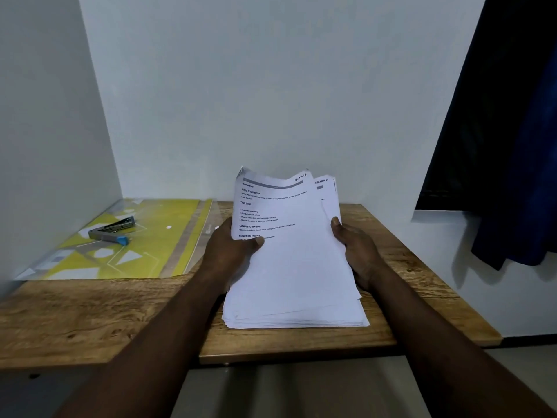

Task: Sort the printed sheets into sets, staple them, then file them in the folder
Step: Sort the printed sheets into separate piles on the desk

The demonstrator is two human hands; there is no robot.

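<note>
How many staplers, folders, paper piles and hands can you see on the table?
stapler: 1
folder: 1
paper pile: 1
hands: 2, the left hand and the right hand, both holding the paper pile
Total: 5

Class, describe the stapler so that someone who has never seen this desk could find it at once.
Start at the wooden table and look to its far left, by the wall, where a yellow folder lies flat. The stapler rests on that folder. It is the only grey metal thing, blue at one end, unlike the white sheets to the right.
</note>
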